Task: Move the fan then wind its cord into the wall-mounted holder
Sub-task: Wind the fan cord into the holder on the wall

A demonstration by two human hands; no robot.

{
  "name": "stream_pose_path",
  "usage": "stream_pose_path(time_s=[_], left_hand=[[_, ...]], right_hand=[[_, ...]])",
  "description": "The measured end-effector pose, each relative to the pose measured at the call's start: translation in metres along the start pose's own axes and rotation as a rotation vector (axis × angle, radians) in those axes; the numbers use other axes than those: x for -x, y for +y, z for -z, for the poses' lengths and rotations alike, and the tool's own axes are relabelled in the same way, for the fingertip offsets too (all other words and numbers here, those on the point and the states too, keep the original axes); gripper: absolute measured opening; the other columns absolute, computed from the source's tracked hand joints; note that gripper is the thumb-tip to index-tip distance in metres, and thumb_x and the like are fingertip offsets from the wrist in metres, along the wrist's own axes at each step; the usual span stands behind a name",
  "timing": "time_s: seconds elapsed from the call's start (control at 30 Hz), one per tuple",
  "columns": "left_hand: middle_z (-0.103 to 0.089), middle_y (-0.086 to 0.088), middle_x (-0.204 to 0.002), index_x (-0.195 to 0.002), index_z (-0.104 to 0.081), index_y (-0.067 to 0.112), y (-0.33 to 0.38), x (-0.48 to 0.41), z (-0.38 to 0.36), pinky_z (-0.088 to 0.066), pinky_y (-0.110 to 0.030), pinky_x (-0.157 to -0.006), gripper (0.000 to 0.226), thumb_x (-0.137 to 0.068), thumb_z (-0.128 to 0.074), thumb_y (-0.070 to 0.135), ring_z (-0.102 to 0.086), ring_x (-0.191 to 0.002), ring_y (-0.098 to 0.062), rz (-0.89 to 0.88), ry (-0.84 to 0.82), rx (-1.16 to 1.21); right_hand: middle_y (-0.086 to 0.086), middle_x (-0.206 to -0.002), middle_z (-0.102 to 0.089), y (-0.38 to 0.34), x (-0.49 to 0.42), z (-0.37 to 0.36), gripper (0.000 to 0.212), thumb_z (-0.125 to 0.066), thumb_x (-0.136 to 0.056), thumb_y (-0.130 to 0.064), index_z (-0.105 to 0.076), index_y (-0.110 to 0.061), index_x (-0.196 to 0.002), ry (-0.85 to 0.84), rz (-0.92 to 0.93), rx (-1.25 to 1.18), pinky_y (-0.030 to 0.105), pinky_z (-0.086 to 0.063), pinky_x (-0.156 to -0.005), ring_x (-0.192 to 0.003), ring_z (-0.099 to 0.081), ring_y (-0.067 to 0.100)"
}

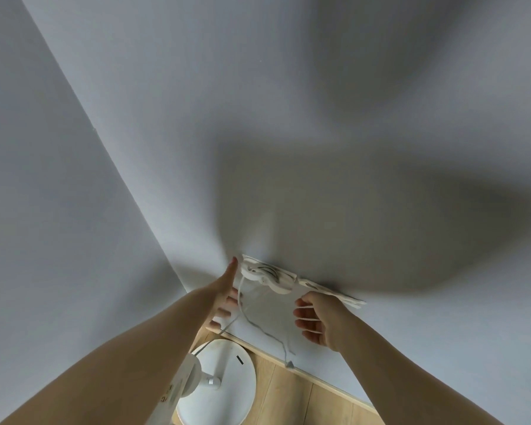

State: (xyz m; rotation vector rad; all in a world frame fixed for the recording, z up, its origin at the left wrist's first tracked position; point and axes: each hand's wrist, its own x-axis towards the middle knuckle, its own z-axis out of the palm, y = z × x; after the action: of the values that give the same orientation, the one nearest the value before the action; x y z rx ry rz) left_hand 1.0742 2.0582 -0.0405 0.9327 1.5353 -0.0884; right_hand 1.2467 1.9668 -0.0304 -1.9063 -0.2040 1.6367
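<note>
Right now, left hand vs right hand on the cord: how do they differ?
The left hand is at the left end of the wall holder, thumb raised against the wall, with a single cord strand running past its fingers. The right hand sits lower, to the right of the holder, palm open, several strands lying across its fingers. Whether the left hand pinches the cord is unclear. Both are bare, near the wall, above the fan base.
</note>
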Motion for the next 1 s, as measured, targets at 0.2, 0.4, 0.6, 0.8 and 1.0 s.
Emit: stream_pose_path(time_s=[0.2, 0.4, 0.6, 0.8, 1.0], left_hand=[[-0.054, -0.018, -0.132, -0.137, -0.042, 0.007, 0.013, -0.004, -0.012, -0.040, -0.038, -0.103, 0.077, -0.091, -0.022, 0.066, -0.052, -0.121, -0.030, -0.257, 0.076, 0.285], [-0.051, -0.004, -0.077, -0.073, -0.051, 0.013, 0.008, -0.004, -0.023, -0.043, -0.031, -0.075, 0.065, -0.086, -0.025, 0.072, -0.049, -0.073, -0.018, -0.180, -0.091, 0.377], [-0.059, -0.013, -0.088, -0.086, -0.055, 0.007, 0.009, -0.004, -0.033, -0.042, -0.044, -0.096, 0.056, -0.097, -0.026, 0.054, -0.058, -0.093, -0.030, -0.145, -0.107, 0.470], [-0.061, -0.018, -0.087, -0.094, -0.051, 0.003, 0.018, 0.005, -0.034, -0.048, -0.045, -0.086, 0.049, -0.100, -0.028, 0.045, -0.062, -0.078, -0.031, -0.132, -0.126, 0.635], [-0.063, -0.021, -0.086, -0.107, -0.051, 0.000, 0.020, 0.005, -0.029, -0.052, -0.041, -0.067, 0.051, -0.100, -0.029, 0.046, -0.063, -0.075, -0.031, -0.114, -0.140, 0.644]], right_hand=[[0.008, -0.088, -0.062, 0.002, -0.001, -0.003, 0.015, -0.044, -0.094, -0.016, -0.057, -0.010, -0.087, -0.017, 0.005, 0.001, 0.030, -0.048, -0.067, -0.078, -0.059, 0.020], [0.009, -0.088, -0.062, 0.004, -0.001, -0.006, 0.016, -0.044, -0.094, -0.015, -0.057, -0.010, -0.087, -0.016, 0.000, 0.005, 0.030, -0.048, -0.067, -0.079, -0.058, 0.021], [0.012, -0.131, -0.056, 0.005, -0.001, -0.011, 0.034, -0.044, -0.095, -0.011, -0.056, -0.006, -0.127, 0.061, 0.235, 0.349, 0.034, -0.043, -0.096, -0.115, -0.054, 0.025], [0.005, -0.147, -0.041, 0.014, -0.002, -0.014, 0.045, -0.037, -0.098, -0.015, -0.036, -0.018, -0.143, -0.097, 0.289, 0.578, 0.027, -0.036, -0.095, -0.131, -0.042, 0.020], [-0.003, -0.072, -0.057, 0.019, -0.004, -0.010, 0.029, -0.040, -0.098, -0.033, -0.052, -0.013, -0.082, -0.149, 0.214, 0.585, 0.027, -0.046, -0.080, -0.068, -0.051, 0.006]])
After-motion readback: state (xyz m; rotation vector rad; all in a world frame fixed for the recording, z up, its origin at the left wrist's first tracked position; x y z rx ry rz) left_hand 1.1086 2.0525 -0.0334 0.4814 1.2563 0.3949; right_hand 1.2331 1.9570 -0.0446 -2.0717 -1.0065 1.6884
